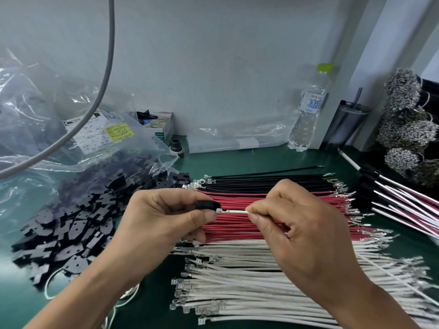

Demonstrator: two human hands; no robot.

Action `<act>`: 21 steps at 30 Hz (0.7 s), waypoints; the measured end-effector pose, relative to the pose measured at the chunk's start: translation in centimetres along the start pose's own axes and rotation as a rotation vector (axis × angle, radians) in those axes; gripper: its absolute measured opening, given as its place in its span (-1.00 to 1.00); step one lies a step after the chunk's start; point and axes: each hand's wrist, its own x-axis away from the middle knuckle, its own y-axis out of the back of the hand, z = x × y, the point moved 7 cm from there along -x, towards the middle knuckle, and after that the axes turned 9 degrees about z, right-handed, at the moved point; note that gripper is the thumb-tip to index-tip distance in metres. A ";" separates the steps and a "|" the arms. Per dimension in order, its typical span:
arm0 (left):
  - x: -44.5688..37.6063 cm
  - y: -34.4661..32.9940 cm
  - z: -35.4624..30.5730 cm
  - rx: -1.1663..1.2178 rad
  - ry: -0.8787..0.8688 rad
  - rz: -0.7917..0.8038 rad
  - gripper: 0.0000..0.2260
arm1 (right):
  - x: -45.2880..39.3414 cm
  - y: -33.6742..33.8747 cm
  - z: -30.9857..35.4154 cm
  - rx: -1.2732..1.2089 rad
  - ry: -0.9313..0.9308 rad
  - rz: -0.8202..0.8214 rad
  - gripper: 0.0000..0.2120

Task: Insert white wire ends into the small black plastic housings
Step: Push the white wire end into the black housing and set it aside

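My left hand [164, 217] pinches a small black plastic housing [208, 204] between thumb and fingers, above the wire rows. My right hand [301, 224] grips a white wire [236, 211] between thumb and forefinger. The wire's metal terminal points left and sits right at the housing's open end, touching or nearly so. Below both hands lies a row of several white wires [249, 281] with crimped terminals. A heap of loose black housings [78, 229] spills from a plastic bag at the left.
Rows of red wires [237, 230] and black wires [266, 182] lie on the green mat behind the white ones. Finished wire bundles [403, 203] lie at the right. A water bottle [308, 110], a dark tumbler [344, 124] and a small box [161, 129] stand by the wall. A grey cable [104, 74] hangs at the left.
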 end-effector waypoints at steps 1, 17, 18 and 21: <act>0.0 0.1 0.0 -0.007 -0.001 -0.004 -0.77 | 0.0 0.0 -0.1 -0.036 0.003 0.001 -0.90; 0.3 -0.9 -0.2 -0.196 -0.025 0.061 -0.84 | -0.4 0.0 0.9 0.101 0.053 -0.032 -0.89; 0.3 -1.1 0.0 -0.216 -0.015 0.074 -0.85 | -0.3 0.0 1.3 0.113 0.082 -0.052 -0.89; 0.3 -1.7 0.4 -0.126 0.019 0.100 -0.81 | -0.4 -0.1 1.0 -0.042 0.067 -0.080 -0.89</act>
